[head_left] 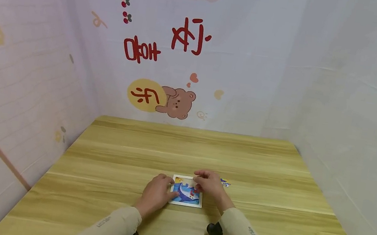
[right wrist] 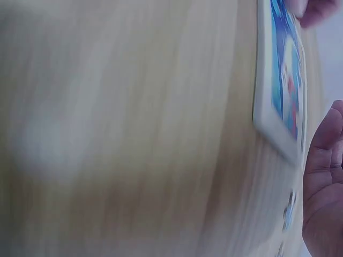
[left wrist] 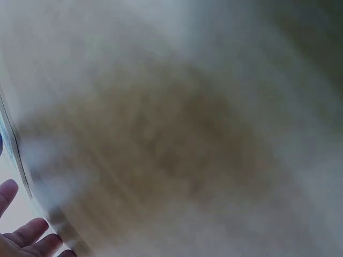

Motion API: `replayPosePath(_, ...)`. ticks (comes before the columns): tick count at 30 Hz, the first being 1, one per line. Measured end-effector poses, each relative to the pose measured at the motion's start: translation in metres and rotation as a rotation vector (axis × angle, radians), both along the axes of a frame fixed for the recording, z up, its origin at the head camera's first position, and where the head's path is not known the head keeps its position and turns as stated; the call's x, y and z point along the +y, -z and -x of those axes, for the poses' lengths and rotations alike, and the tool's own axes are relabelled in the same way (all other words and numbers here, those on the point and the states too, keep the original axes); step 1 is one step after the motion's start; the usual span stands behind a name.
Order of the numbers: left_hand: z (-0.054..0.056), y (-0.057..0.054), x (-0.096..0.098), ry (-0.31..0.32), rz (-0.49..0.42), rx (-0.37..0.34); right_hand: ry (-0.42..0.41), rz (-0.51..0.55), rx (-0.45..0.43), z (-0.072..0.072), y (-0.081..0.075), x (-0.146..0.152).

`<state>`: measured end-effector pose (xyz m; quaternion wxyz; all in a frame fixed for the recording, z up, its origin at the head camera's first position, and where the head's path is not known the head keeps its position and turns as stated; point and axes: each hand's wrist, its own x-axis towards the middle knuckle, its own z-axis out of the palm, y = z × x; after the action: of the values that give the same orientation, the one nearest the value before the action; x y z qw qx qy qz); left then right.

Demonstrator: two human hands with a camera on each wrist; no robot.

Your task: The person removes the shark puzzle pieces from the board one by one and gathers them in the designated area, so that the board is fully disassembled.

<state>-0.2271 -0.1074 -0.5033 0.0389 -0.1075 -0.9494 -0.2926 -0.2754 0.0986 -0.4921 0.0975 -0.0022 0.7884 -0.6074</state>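
A white-framed jigsaw puzzle (head_left: 185, 204) with a blue sea picture and a whale-like animal lies on the wooden table. Its upper part shows a pale gap. My left hand (head_left: 156, 194) rests at the frame's left side, thumb over the picture's lower left and fingers by the upper left corner. In the left wrist view, the left fingers (left wrist: 29, 232) are spread and relaxed. Over the puzzle's upper right side is my right hand (head_left: 210, 184), thumb and fingers bent close together; I cannot tell if a piece is between them. Loose puzzle pieces (head_left: 225, 182) lie just right of it.
The wood-grain table (head_left: 260, 225) extends around the puzzle on all sides. A white wall sheet (head_left: 245, 81) with red characters and a cartoon bear rises behind the table's far edge. Pale walls stand at left and right.
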Motion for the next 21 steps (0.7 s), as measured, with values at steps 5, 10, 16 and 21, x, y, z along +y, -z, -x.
replayPosePath(5, -0.001, 0.002, 0.0, 0.022, 0.01, 0.049, -0.046, -0.007, -0.026, -0.001, 0.005, -0.016)
replayPosePath(10, -0.001, 0.006, 0.0, 0.035, 0.027, 0.072, -0.064, -0.036, -0.053, -0.003, 0.007, -0.023)
replayPosePath(16, 0.0, 0.007, 0.0, 0.042, 0.026, 0.073, -0.059, -0.071, -0.082, -0.004, 0.008, -0.027)
replayPosePath(21, 0.0, 0.006, 0.0, 0.058, 0.022, 0.096, -0.075, -0.118, -0.085, -0.003, 0.006, -0.03)
